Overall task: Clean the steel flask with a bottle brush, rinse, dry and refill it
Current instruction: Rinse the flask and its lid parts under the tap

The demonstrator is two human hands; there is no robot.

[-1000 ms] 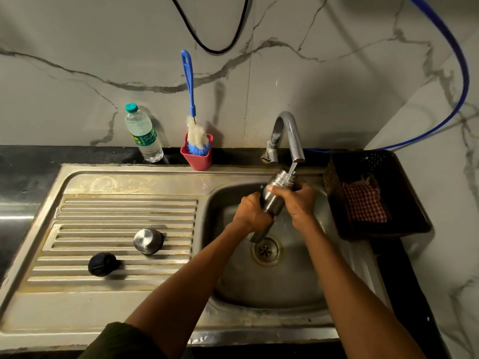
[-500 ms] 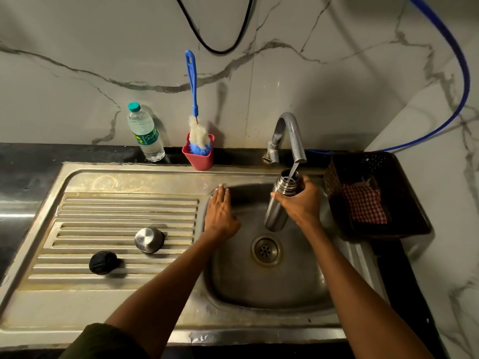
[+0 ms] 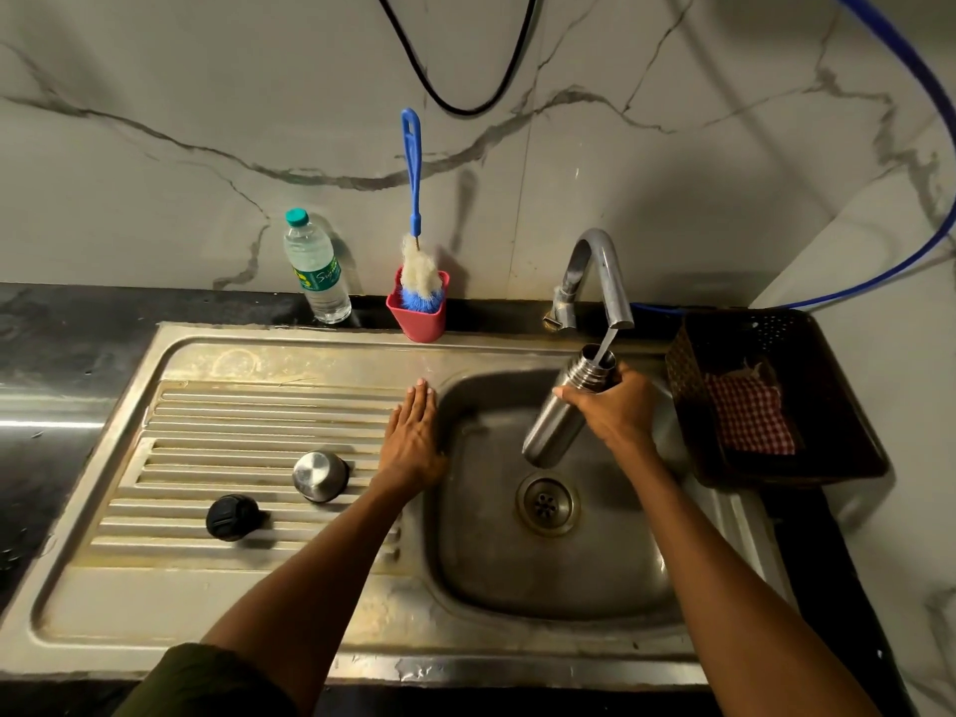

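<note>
Hands first: our left hand (image 3: 414, 437) has come off the flask and now lies flat, fingers straight and together, on the sink (image 3: 289, 602) rim between drainboard and basin; a second ago it was wrapped round the flask body with the other one. Left of it nothing moved: black stopper (image 3: 231, 517) and steel cap (image 3: 319, 476) sit on the drainboard, water bottle (image 3: 316, 269) and bottle brush (image 3: 414, 209) in its red cup (image 3: 417, 315) stand on the worktop at the wall. Further right, our right hand (image 3: 613, 411) alone grips the steel flask (image 3: 561, 416) just below the neck, tilted, mouth up under the tap (image 3: 602, 274), thin stream running in. We read this as filling to rinse; the freed hand could fetch the brush. One-handed grip on wet steel may slip. Checked cloth (image 3: 750, 419) waits in the basket (image 3: 848, 401) at far right.
</note>
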